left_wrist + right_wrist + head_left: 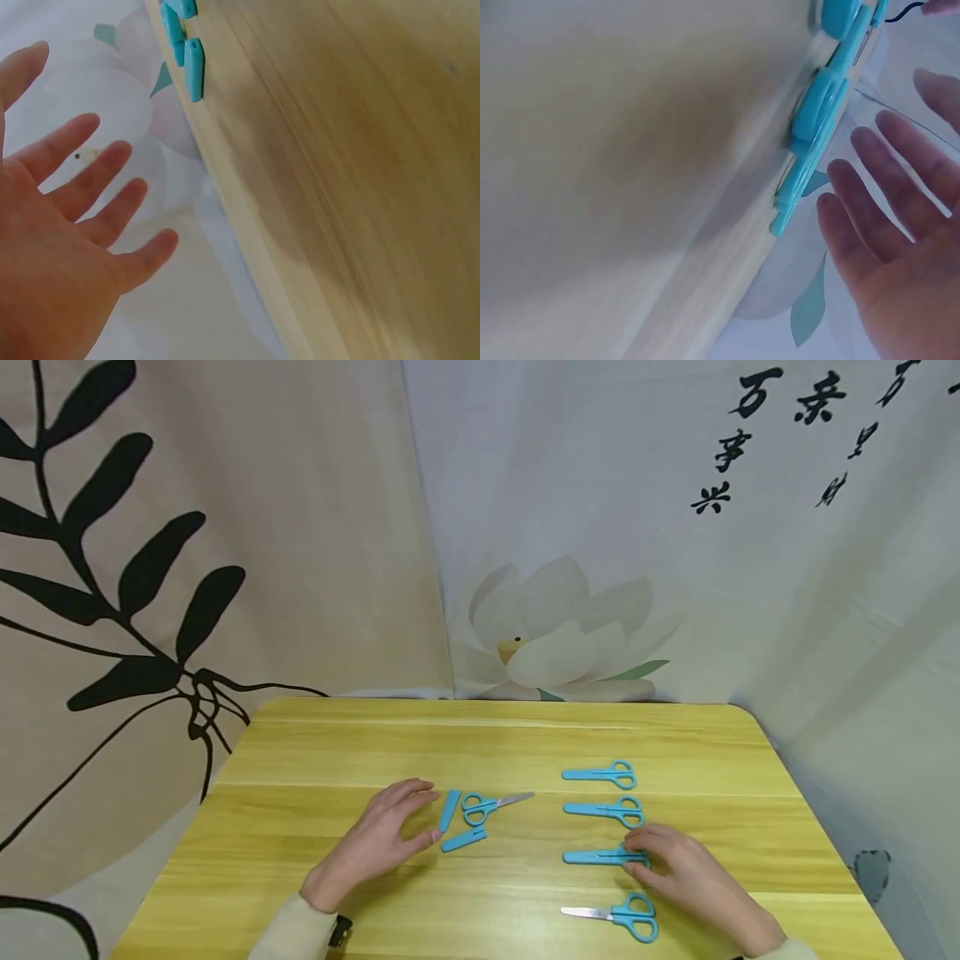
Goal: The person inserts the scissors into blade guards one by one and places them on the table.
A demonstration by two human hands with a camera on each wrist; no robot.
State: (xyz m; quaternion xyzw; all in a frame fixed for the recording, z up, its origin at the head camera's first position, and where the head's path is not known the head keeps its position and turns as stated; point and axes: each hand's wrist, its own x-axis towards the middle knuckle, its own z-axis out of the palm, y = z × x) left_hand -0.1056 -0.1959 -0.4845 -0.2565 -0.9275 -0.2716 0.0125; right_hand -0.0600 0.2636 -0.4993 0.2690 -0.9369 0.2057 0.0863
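Observation:
My left hand [382, 833] hovers beside two loose blue scissor covers, its fingers relaxed and apart and holding nothing. One cover [449, 812] lies slanted; the other cover [464, 840] is nearer me. Just right of them lies a pair of uncovered blue-handled scissors [492, 804], blade pointing right. My right hand [678, 866] is at the handle of covered scissors [596, 857]; thumb and fingers lie either side of it. In the right wrist view its fingers [870, 214] look extended and apart, not curled round anything. Part of that handle is hidden by the hand.
Two more covered scissors, one at the back [592, 774] and one in front of it [596, 810], lie parallel in the right column. Nearest me in that column are uncovered scissors [626, 917], blade pointing left. The wooden table [337, 743] ends at a printed curtain [337, 568].

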